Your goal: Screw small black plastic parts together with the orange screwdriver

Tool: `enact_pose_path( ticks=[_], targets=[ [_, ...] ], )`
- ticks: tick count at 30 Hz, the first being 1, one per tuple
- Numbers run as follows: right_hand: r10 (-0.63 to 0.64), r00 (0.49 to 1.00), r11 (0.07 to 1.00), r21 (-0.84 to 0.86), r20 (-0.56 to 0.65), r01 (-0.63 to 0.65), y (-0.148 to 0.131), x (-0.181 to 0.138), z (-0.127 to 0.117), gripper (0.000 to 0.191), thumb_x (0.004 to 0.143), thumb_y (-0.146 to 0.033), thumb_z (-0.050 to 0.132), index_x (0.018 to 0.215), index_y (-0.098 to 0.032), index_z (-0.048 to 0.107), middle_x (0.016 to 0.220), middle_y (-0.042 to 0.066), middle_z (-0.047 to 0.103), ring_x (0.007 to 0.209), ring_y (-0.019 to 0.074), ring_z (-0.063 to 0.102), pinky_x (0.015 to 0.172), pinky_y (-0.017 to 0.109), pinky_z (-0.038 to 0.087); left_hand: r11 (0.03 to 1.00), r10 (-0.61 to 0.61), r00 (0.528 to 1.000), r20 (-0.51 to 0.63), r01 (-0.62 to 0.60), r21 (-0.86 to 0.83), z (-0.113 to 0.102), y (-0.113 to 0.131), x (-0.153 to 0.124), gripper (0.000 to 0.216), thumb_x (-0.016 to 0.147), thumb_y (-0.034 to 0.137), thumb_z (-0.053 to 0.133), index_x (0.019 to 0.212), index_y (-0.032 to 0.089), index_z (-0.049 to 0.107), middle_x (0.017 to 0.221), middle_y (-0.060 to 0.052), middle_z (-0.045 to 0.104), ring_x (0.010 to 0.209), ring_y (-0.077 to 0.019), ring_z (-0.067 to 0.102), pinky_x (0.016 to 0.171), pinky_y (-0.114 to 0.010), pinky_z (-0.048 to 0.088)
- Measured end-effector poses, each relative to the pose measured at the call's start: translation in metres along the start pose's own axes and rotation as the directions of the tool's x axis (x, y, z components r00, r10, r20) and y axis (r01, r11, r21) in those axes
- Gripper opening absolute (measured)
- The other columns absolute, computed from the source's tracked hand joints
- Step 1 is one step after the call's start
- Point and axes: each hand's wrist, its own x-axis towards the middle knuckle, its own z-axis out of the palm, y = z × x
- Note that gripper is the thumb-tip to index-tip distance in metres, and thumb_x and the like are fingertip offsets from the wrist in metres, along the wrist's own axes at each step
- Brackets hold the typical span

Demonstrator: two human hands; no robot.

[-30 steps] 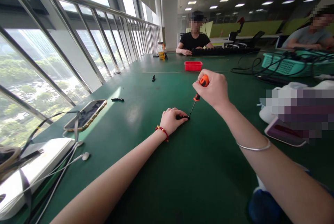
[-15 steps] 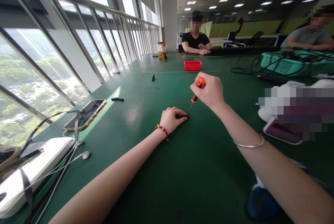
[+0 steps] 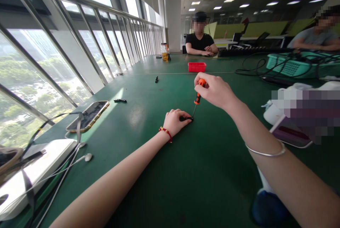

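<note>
My left hand (image 3: 175,121) rests on the green table (image 3: 148,171), its thumb and fingers closed on a small black part (image 3: 187,118) that lies on the surface. What kind of part it is, I cannot make out. Above and to the right, my right hand (image 3: 216,89) grips the top of an orange and black screwdriver (image 3: 198,98). The screwdriver stands nearly upright, slightly tilted, and its tip meets the right end of the black part. Two more small black pieces, one to the left (image 3: 120,100) and one farther off (image 3: 156,79), lie loose on the table.
A red tray (image 3: 197,67) stands beyond my hands. At the right are a teal basket (image 3: 281,65) with cables and a white bundle. On the left lie a phone (image 3: 89,116), earphones (image 3: 88,157) and a white box. Two people sit at the far side.
My right hand has turned around the screwdriver handle, and its wrist and forearm have swung to the right. The screwdriver is a little more upright. My left hand holds still.
</note>
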Motion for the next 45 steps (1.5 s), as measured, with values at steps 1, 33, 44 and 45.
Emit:
enact_pose_path(
  ticks=[1,33,44,45],
  targets=[
    [-0.005,1.000,1.000,-0.022,-0.003,0.004,-0.001,0.000,0.000,0.020,0.077,-0.040,0.049,0.070,-0.022,0.056,0.057,-0.001,0.054,0.053,0.0139,0.045,0.053,0.025,0.025,1.000,0.001,1.000,-0.002,-0.001,-0.001,0.000,0.000,0.000,0.019,0.078,0.039,0.060,0.089,0.029,0.072,0.092,-0.001,0.067,0.094,-0.0221,0.055,0.087,-0.036,0.041],
    [0.085,0.996,0.987,-0.140,0.011,-0.083,-0.004,-0.002,-0.006,0.035,0.080,-0.050,0.042,0.064,-0.022,0.056,0.058,0.001,0.055,0.057,0.0159,0.048,0.052,0.027,0.026,0.976,0.167,0.985,-0.041,-0.159,0.149,-0.009,-0.004,-0.007,0.013,0.078,0.026,0.061,0.089,0.023,0.068,0.085,0.001,0.068,0.078,-0.0153,0.062,0.071,-0.026,0.048],
    [0.093,0.994,0.984,-0.155,0.065,-0.082,-0.005,-0.002,-0.009,0.033,0.078,-0.051,0.044,0.066,-0.024,0.059,0.061,0.001,0.058,0.059,0.0168,0.049,0.052,0.027,0.028,0.988,0.113,0.991,-0.070,-0.105,0.113,-0.006,-0.005,-0.003,0.011,0.078,0.026,0.063,0.084,0.022,0.072,0.090,0.000,0.073,0.085,-0.0174,0.066,0.083,-0.029,0.049],
    [0.088,0.994,0.985,-0.157,0.064,-0.077,-0.005,-0.002,-0.009,0.032,0.079,-0.049,0.044,0.066,-0.024,0.059,0.061,0.001,0.058,0.060,0.0168,0.049,0.052,0.027,0.028,0.989,0.107,0.992,-0.072,-0.099,0.111,-0.005,-0.005,-0.003,0.011,0.078,0.026,0.063,0.084,0.022,0.072,0.090,0.000,0.073,0.086,-0.0178,0.066,0.084,-0.030,0.049]
  ],
)
